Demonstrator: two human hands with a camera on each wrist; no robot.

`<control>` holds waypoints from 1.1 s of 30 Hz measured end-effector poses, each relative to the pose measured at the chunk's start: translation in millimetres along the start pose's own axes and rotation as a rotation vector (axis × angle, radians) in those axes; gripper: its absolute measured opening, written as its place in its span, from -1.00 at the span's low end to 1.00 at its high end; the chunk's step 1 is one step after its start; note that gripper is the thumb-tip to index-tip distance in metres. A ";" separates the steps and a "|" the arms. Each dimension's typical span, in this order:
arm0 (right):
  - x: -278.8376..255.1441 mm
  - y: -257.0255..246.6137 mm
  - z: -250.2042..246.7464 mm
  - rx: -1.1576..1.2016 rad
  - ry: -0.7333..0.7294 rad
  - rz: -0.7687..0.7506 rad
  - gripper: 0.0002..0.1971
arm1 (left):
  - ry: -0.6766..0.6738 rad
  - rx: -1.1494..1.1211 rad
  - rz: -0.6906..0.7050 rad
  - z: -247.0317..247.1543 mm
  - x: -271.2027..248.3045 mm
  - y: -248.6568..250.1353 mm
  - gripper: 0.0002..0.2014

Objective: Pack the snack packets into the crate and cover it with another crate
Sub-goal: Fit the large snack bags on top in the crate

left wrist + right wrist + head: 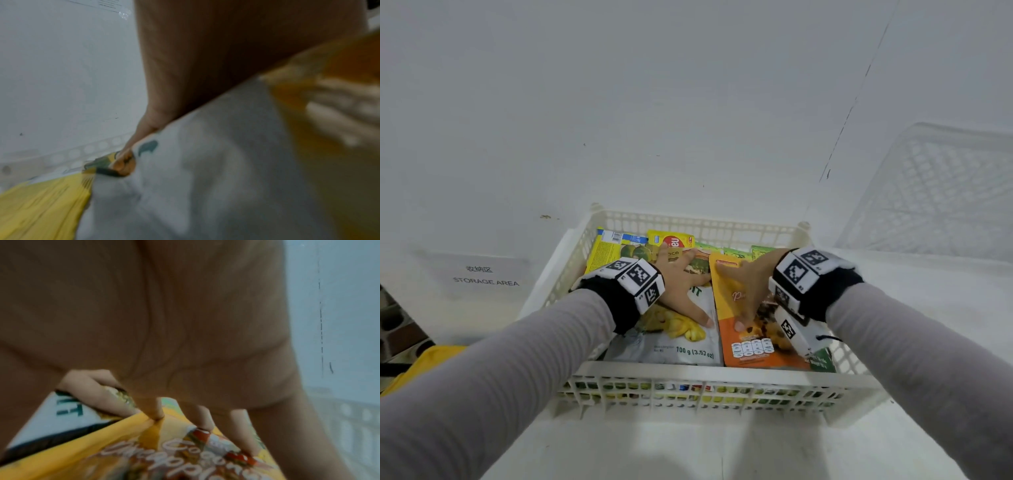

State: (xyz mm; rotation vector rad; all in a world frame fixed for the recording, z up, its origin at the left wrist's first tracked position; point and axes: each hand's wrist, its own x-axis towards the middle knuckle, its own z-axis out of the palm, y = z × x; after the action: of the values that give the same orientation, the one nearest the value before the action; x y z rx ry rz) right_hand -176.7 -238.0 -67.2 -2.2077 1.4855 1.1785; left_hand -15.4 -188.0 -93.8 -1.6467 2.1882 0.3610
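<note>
- Snack packets fill cream crate (688,387); white packet (681,346) and orange packet (736,308) on top.
- L hand (681,291), R hand (750,287): flat, fingers spread, pressing tops.
- Risk: puffy pkts spring above rim when released, so the cover crate (941,192) (far right) rocks or sits skewed.

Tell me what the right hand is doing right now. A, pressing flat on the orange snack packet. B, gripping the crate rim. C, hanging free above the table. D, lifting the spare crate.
A: the right hand lies with spread fingers on the orange snack packet, which sits on top of the packets inside the crate; the spare crate stands untouched by the wall.
</note>
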 end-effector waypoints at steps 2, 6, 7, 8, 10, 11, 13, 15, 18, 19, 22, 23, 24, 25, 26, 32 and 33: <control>8.6 -1.1 11.2 -0.052 0.037 0.050 0.51 | 0.005 0.022 0.019 -0.1 -0.7 0.3 -0.01; 38.7 1.8 23.7 -0.069 0.086 0.062 0.46 | -0.027 0.032 0.003 0.9 -1.0 1.8 -0.03; 44.9 3.2 26.2 -0.068 0.100 0.060 0.45 | -0.039 0.031 0.000 0.6 -1.1 1.7 -0.04; 49.6 4.2 27.9 -0.068 0.113 0.060 0.43 | -0.044 0.035 0.003 -0.1 -0.7 2.1 -0.06; 52.6 5.3 28.5 -0.047 0.129 0.057 0.42 | -0.045 0.044 0.014 -2.6 -2.2 2.6 -0.09; 50.0 5.6 27.4 -0.027 0.139 0.054 0.41 | -0.049 0.045 0.017 -4.3 -4.8 2.6 -0.12; 37.4 7.8 25.2 0.005 0.154 0.052 0.41 | -0.067 0.043 0.025 -8.6 -10.9 3.3 -0.19; 21.7 11.2 23.9 0.052 0.159 0.028 0.40 | -0.087 0.061 0.043 -14.6 -16.9 5.0 -0.28; -6.8 3.5 19.9 0.112 0.167 -0.037 0.28 | -0.122 0.085 0.119 -26.9 -25.4 7.8 -0.37; -16.2 0.7 17.9 0.123 0.180 -0.033 0.18 | -0.142 0.053 0.163 -32.5 -28.6 7.4 -0.39; -40.1 4.5 10.8 0.232 0.246 -0.031 -0.16 | -0.148 -0.188 0.246 -51.3 -40.4 0.7 -0.42; -48.4 8.6 8.8 0.293 0.269 -0.040 -0.25 | -0.100 -0.254 0.240 -57.2 -44.4 -2.6 -0.45; -56.6 13.0 6.8 0.361 0.294 -0.047 -0.31 | -0.039 -0.300 0.224 -62.6 -47.8 -5.8 -0.48; -63.8 16.6 5.7 0.431 0.324 -0.052 -0.36 | 0.013 -0.341 0.209 -67.6 -50.5 -8.9 -0.50; -70.1 19.6 5.7 0.495 0.358 -0.057 -0.39 | 0.048 -0.393 0.199 -72.2 -52.7 -11.7 -0.53; -101.1 40.0 21.4 0.666 0.497 -0.078 -0.45 | 0.120 -0.665 0.236 -89.7 -59.9 -4.0 -0.62; -105.9 44.2 25.6 0.698 0.533 -0.085 -0.44 | 0.128 -0.709 0.253 -91.2 -59.8 0.6 -0.63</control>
State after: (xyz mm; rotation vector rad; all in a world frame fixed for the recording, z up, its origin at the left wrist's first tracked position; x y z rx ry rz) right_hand -244.3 -172.3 3.1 -2.0947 1.6191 -0.0179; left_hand -14.4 -174.6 14.4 -1.7379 2.5437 1.2524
